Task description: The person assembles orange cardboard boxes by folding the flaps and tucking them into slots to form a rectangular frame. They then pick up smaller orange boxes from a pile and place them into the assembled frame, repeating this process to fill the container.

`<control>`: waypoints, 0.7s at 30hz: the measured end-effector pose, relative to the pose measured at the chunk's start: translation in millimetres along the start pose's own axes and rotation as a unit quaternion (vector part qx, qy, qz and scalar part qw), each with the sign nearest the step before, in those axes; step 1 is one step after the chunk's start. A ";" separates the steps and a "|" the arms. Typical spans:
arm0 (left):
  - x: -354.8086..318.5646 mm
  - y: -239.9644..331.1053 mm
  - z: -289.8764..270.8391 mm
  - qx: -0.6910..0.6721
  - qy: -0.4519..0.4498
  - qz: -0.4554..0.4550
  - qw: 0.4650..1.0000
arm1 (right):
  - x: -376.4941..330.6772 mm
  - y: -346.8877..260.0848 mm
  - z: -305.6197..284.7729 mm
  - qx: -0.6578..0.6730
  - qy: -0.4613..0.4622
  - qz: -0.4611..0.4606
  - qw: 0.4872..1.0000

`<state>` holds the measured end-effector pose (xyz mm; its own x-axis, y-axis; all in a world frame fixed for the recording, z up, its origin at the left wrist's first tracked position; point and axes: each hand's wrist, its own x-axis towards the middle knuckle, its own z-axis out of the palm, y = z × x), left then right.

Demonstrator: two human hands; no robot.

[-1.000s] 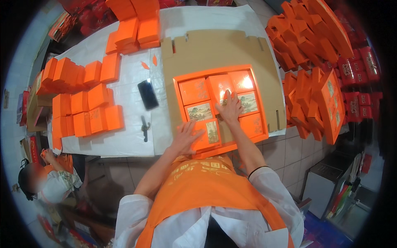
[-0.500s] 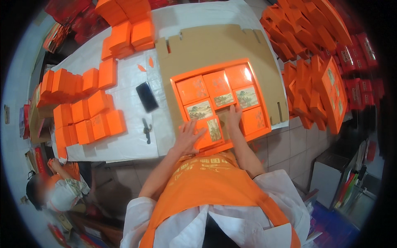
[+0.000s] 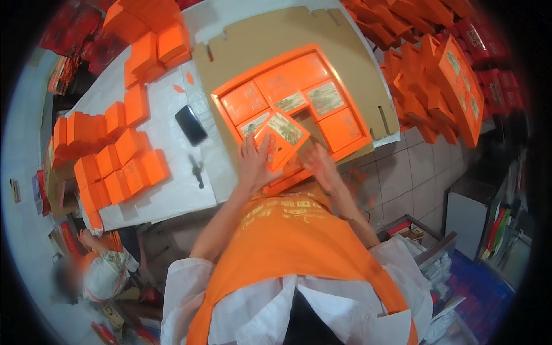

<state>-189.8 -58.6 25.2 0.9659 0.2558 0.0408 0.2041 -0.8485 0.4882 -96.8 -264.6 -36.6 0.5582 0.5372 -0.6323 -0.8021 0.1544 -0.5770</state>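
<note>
White-covered table (image 3: pixel 179 194), brown cardboard (image 3: pixel 253 41), phone (image 3: pixel 191 125), orange boxes (image 3: pixel 154 165)

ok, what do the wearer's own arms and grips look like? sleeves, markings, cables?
Left grip and right grip: human hands, no gloves; the right one is too blurred for fine detail. Left forearm and right forearm are bare, tapering to the wrist. Left sleeve and right sleeve: white, loose, creased. No cables or markings visible.

A wide fisheye view looks down from the person's head onto the hands (image 3: pixel 253 167) and table (image 3: pixel 168 187) close below.
</note>
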 end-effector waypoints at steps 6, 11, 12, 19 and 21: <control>16.1 67.2 10.6 -0.163 0.067 -0.056 0.983 | -3.7 -26.9 42.8 -0.024 0.037 -0.088 0.995; 15.1 64.2 14.2 -0.477 0.043 -0.289 0.829 | -3.5 -52.2 23.8 0.131 0.011 -0.111 0.985; 13.0 67.4 20.9 -0.551 0.034 -0.264 0.791 | -5.8 -49.8 26.6 0.142 -0.015 -0.112 0.983; 13.1 53.0 4.6 -0.613 0.074 -0.187 0.764 | -35.9 -23.2 4.4 -0.068 0.026 -0.077 0.994; 14.2 28.3 -7.6 -0.577 0.060 -0.185 0.794 | -42.1 -41.0 -19.3 -0.309 0.142 -0.260 0.904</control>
<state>-171.4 -75.4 46.2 0.8382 0.4888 -0.2418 0.1211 0.2655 0.9565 -83.4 -309.5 3.7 0.9281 0.2767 -0.2491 -0.1925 -0.2160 -0.9572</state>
